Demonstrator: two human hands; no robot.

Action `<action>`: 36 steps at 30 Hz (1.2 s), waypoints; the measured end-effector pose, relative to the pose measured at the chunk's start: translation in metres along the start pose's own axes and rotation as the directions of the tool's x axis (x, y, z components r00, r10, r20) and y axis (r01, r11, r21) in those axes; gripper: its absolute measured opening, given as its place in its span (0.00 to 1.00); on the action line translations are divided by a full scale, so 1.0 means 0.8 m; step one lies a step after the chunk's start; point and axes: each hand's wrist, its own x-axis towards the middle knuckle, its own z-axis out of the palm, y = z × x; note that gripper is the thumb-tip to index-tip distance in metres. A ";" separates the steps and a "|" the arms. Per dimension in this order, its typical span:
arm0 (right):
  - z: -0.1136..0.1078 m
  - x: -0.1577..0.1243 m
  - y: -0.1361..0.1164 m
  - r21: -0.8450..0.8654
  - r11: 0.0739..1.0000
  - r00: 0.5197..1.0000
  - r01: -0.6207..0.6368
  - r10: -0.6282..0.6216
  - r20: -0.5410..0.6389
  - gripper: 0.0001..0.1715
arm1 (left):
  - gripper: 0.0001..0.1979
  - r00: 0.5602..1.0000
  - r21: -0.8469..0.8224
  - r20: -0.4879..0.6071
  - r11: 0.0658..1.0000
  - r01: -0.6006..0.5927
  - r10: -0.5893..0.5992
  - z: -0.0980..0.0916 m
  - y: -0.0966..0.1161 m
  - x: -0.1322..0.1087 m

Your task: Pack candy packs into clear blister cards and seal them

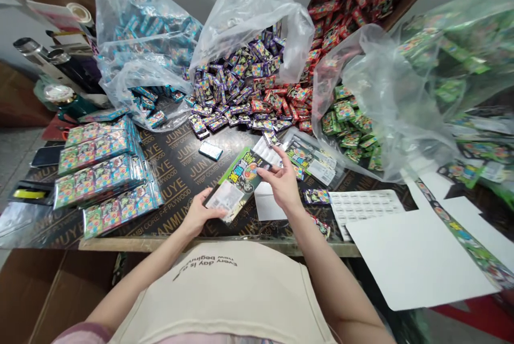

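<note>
**Both sides gripping one printed pack (236, 183)**

I have the left hand (198, 215) clenched on the pack's near end. The right hand (283, 183) pinches its far edge with the fingers (268, 173). The pack sits tilted just above the table (180, 167). Left of it lie stacked filled packs (104, 172). Farther back, clear bags (249, 17) spill purple packets (236, 87) beside blue, red and green ones.

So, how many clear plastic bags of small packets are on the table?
3: the left bag holds blue packets, the middle bag purple ones, the right bag green ones. Plastic at the far right may be a fourth.
</note>
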 end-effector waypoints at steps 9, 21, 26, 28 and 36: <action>0.024 -0.028 0.024 -0.371 0.919 0.944 0.131 -0.002 0.330 0.46 | 0.14 0.890 0.496 0.199 0.742 -0.452 0.409 -0.003 0.049 0.020; 0.039 -0.020 -0.031 -0.554 0.688 0.879 0.470 -0.419 0.226 0.07 | 0.05 0.840 0.568 0.231 0.633 -0.526 0.491 0.009 0.050 0.018; 0.047 -0.019 -0.035 -0.482 0.793 0.924 0.371 -0.266 0.274 0.05 | 0.02 0.779 0.530 0.297 0.583 -0.615 0.552 0.007 0.049 0.020; 0.050 -0.018 -0.035 -0.438 0.852 0.942 0.288 -0.169 0.290 0.18 | 0.04 0.780 0.526 0.299 0.586 -0.616 0.550 0.007 0.049 0.021; 0.071 -0.024 -0.007 -0.261 0.965 0.952 0.031 0.052 0.302 0.42 | 0.02 0.899 0.444 0.121 0.788 -0.428 0.420 0.008 0.047 0.020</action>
